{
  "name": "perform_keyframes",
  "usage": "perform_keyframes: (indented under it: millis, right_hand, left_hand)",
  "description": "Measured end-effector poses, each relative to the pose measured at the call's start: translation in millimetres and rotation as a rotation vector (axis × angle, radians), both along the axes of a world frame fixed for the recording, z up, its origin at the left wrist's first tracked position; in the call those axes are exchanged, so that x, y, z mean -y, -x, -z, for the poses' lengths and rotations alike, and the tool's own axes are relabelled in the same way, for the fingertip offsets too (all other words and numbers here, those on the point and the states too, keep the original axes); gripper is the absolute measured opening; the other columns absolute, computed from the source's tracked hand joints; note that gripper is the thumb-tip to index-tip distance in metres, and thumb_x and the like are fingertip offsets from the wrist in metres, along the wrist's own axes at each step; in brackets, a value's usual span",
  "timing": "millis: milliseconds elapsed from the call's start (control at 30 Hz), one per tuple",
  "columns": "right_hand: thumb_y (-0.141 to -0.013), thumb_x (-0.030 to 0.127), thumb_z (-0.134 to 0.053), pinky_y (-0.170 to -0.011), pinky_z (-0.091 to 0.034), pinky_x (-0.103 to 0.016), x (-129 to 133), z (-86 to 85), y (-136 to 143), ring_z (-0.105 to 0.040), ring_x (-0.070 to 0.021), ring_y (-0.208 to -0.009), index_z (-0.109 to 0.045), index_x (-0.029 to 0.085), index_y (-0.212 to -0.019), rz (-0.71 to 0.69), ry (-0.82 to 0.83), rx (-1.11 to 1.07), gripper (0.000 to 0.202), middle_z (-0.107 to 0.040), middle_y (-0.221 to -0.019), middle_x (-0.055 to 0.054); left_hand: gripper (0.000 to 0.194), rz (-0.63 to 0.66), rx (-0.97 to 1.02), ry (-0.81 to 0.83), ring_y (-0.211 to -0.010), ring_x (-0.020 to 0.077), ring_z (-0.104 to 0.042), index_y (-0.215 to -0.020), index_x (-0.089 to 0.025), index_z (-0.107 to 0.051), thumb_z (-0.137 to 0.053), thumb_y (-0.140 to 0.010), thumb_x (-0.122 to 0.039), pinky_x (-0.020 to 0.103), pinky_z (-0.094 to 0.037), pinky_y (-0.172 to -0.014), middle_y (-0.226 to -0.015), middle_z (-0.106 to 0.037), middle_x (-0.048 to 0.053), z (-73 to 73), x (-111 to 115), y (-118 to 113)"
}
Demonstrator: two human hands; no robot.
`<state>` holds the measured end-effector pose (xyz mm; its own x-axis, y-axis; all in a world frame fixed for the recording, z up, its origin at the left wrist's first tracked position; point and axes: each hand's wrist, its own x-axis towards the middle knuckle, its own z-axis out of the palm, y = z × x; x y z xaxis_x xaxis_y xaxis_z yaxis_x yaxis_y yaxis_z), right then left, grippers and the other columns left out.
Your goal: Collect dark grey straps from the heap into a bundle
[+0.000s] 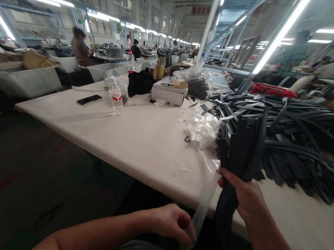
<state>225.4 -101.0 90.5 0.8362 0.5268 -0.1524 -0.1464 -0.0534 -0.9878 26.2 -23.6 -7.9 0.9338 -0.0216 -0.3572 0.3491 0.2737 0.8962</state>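
I've got my right hand [246, 196] clamped on the black strap bundle [244, 147] at lower right, long axis running up-right, left hand [173, 222] pinching clear film strip [204, 206] just left.

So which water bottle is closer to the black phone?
The clear bottle with the red label, standing on the white table just right of the phone. The other, red-capped bottle stands farther back, beyond the black bag.
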Motion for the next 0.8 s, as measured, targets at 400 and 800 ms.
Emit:
perform_keyframes:
  millis: [400,800]
  right_hand:
    - [-0.046,0.038,-0.091,-0.037,-0.042,-0.019,-3,3.6,3,-0.058,-0.0121,-0.048,-0.072,0.01,-0.078,0.028,-0.008,-0.036,0.046,-0.069,-0.066,-0.003]
    - [-0.06,0.062,-0.079,-0.033,-0.027,-0.017,27,35.0,-7,-0.035,-0.0066,-0.042,-0.071,0.015,-0.11,-0.116,0.158,-0.095,0.069,-0.056,-0.051,0.001]
  left_hand:
    - [0.021,0.185,-0.056,-0.148,-0.071,0.0083,-0.061,-0.087,-0.022,-0.077,-0.073,-0.067,-0.028,0.014,-0.047,-0.066,-0.079,-0.07,-0.006,-3.6,-4,24]
    - [0.023,-0.712,0.493,0.393,-0.054,0.0055,-0.062,-0.064,-0.013,-0.064,-0.08,-0.071,-0.027,0.014,-0.053,-0.061,-0.06,-0.066,-0.002,-114.0,-162,27]
